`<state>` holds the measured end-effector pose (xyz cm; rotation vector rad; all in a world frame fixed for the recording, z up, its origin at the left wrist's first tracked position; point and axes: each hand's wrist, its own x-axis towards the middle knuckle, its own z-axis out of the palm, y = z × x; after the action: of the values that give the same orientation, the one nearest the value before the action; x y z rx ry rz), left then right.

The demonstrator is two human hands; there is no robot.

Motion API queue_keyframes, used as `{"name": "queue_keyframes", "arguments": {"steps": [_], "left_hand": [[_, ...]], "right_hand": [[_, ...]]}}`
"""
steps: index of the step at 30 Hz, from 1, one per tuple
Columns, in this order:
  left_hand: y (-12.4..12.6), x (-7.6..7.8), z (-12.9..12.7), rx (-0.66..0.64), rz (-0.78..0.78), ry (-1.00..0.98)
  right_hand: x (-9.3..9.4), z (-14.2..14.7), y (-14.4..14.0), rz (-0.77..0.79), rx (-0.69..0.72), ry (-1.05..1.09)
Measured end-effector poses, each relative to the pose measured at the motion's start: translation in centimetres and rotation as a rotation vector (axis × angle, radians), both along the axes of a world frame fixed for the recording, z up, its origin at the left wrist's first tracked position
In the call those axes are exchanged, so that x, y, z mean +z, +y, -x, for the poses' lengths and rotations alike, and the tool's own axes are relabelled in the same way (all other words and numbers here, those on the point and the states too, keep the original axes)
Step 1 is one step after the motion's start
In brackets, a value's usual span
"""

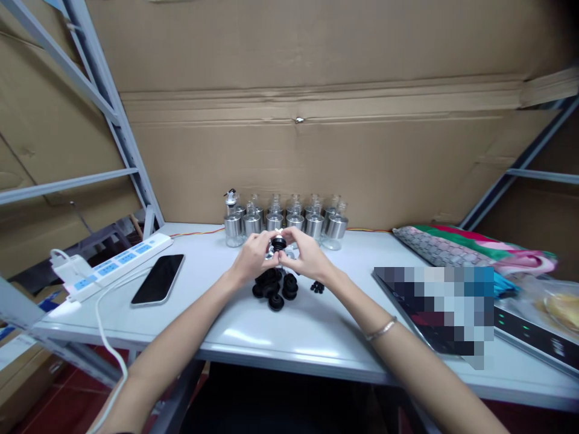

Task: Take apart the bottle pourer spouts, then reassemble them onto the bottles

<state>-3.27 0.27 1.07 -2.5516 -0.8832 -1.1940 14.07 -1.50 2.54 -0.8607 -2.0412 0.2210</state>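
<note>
My left hand (251, 257) and my right hand (306, 255) meet above the white table (253, 328), fingertips together around one small black cap (277, 243) with a silvery part beneath it. Just below the hands lies a pile of several black caps (274, 288), and a few tinier black pieces (317, 287) sit to its right. Behind the hands stands a row of several small glass bottles with metal sleeves (284, 223); the leftmost bottle (232, 220) carries a pourer top.
A black phone (158, 278) lies left of the hands, beside a white power strip (118, 263) with a trailing cable. On the right are a dark flat device (456, 313), a colourful cloth (474, 248) and a bag with bread. Cardboard backs the table; metal shelf posts flank it.
</note>
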Motion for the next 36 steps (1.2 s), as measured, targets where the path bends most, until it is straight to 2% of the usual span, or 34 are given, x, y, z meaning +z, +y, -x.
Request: {"name": "queue_keyframes", "arguments": {"steps": [4, 11, 15, 21, 27, 30, 36], "left_hand": [[0.1, -0.2, 0.0, 0.007, 0.0, 0.009], [-0.7, 0.0, -0.8, -0.1, 0.039, -0.02], [-0.6, -0.1, -0.8, -0.139, 0.051, -0.057], [-0.6, 0.0, -0.8, -0.127, 0.101, -0.032], [-0.6, 0.1, -0.8, -0.163, 0.08, -0.037], [-0.7, 0.1, -0.8, -0.17, 0.074, -0.042], [-1.0, 0.4, -0.7, -0.136, 0.082, -0.021]], "right_hand": [[-0.3, -0.1, 0.5, -0.09, 0.037, -0.024], [-1.0, -1.2, -0.1, -0.163, -0.038, -0.014], [-1.0, -1.0, -0.3, -0.154, -0.051, 0.014], [-1.1, -0.9, -0.3, -0.128, -0.085, 0.026], [-0.9, -0.8, -0.2, -0.074, -0.103, 0.12], [-1.0, -0.7, -0.4, -0.03, -0.089, 0.156], [-1.0, -0.7, -0.7, -0.04, -0.052, 0.109]]}}
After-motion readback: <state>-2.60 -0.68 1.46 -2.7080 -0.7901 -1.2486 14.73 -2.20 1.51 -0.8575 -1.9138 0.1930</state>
